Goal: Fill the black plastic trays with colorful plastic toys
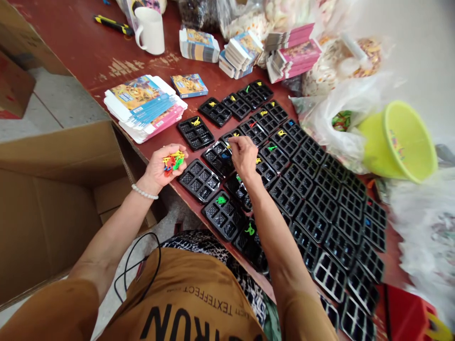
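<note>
My left hand (164, 166) is cupped palm-up over the table edge, holding a small heap of tiny plastic toys (173, 161) in red, yellow, green and orange. My right hand (243, 154) reaches over the rows of black compartment trays (320, 208), fingertips pinched over a tray (221, 157) with a small blue piece in it. Whether the fingers hold a piece cannot be made out. Several trays carry one small yellow or green toy, such as the near tray (223, 214) with a green one. An empty tray (199, 180) lies just right of my left hand.
Flat printed cartons (144, 106) lie stacked at the left, with more bundles (245, 52) and a white mug (151, 29) further back. A lime-green bucket (401, 142) and plastic bags (341, 118) sit at the right. An open cardboard box (53, 199) stands below the table's left edge.
</note>
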`<state>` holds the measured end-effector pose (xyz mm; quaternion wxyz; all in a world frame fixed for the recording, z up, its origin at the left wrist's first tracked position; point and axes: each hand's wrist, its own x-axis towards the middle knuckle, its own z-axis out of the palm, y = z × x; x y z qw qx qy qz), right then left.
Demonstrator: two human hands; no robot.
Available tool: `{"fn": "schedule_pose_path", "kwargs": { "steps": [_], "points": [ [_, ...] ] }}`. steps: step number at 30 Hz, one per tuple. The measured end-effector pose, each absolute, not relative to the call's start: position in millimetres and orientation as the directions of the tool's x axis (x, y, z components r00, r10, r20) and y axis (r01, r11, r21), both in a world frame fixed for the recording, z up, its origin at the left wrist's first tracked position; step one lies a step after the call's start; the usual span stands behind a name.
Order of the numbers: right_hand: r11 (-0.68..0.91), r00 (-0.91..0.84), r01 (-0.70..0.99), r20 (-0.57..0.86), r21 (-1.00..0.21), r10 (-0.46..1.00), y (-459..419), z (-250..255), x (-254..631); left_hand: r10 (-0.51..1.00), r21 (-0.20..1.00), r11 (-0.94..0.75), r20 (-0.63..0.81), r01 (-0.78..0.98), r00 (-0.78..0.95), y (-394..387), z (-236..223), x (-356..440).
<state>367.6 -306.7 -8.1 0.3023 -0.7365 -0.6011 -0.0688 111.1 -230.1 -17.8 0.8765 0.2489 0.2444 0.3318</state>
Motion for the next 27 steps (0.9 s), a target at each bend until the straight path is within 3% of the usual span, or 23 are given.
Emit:
{"fn": "schedule_pose_path", "kwargs": {
  "steps": [3,7,12,16,22,27],
  "points": [
    [-0.015,0.236,0.902,0.462,-0.432,0.855,-295,-7,369,0.707,0.598,0.655,-0.267,-0.463,0.655,-231,-18,110],
    [-0.048,0.251,0.894,0.409,-0.446,0.877,-300,0,372,0.725,0.616,0.633,-0.26,-0.469,0.638,-235,-18,104],
    [-0.123,0.158,0.966,0.143,-0.228,0.977,-328,17,368,0.741,0.632,0.613,-0.252,-0.474,0.622,-244,-19,96],
    [-0.192,0.193,0.98,0.004,-0.056,0.981,-329,22,354,0.749,0.627,0.61,-0.256,-0.485,0.611,-252,-16,93],
    [-0.197,0.197,0.98,-0.008,-0.013,0.98,-319,19,351,0.726,0.628,0.62,-0.232,-0.47,0.647,-267,-14,80],
    [-0.086,0.092,0.994,0.087,-0.069,0.992,-319,7,364,0.693,0.625,0.649,-0.251,-0.434,0.676,-286,-20,72]
  ]
}}
